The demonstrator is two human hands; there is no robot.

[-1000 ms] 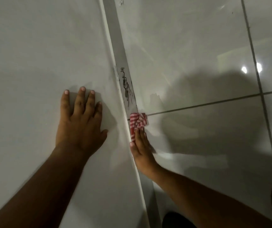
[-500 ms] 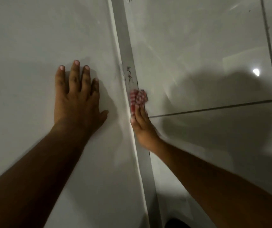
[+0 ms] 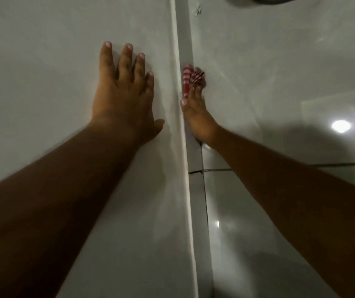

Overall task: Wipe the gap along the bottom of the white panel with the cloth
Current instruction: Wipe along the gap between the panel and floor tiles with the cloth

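Head view: cloth (image 3: 191, 81) bunched under right hand (image 3: 197, 114) fingertips, against panel (image 3: 43, 61) gap.

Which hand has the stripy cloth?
The right hand, by the floor tiles, pushes the red-and-white cloth into the gap with its fingertips. The left hand lies flat and empty on the white panel.

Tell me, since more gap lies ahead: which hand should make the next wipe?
Right. The right hand already presses the cloth into the gap under the panel. The left hand lies flat on the panel, empty.
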